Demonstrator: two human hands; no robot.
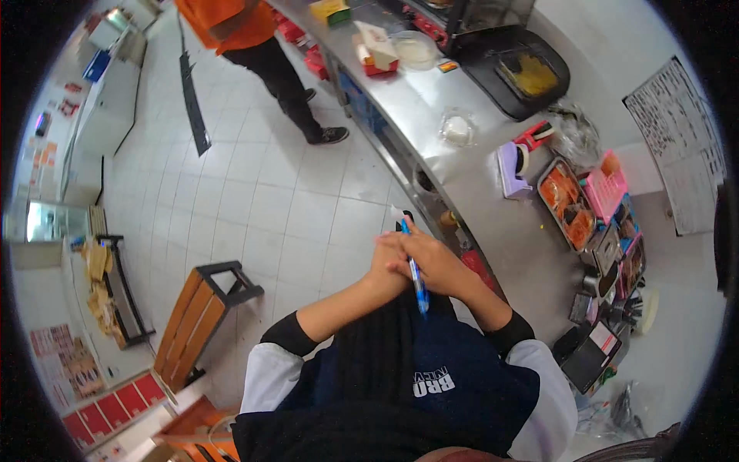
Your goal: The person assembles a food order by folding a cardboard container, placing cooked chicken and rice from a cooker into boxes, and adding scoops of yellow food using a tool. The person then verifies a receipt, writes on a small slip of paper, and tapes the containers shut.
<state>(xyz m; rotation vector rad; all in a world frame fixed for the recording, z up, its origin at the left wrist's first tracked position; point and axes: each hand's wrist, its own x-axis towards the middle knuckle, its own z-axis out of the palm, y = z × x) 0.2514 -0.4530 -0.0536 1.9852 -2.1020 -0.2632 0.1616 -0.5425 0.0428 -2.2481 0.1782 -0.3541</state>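
Observation:
My left hand (389, 260) and my right hand (437, 263) are clasped together in front of my body. A blue pen (417, 283) with a clear, printed barrel is held in my right hand, one end towards me and the other pointing away. Fingers of the two hands overlap around it, so part of the pen is hidden. Whether my left hand also grips the pen is not clear. Just to the right of my hands runs the edge of a stainless steel counter (508, 231).
On the counter are a purple tape dispenser (511, 170), a metal tray of orange-red food (568, 202), a pink basket (605, 186) and a black tray (479, 75). A person in an orange shirt (213, 23) stands ahead. A wooden-slatted bench (190, 323) is at left.

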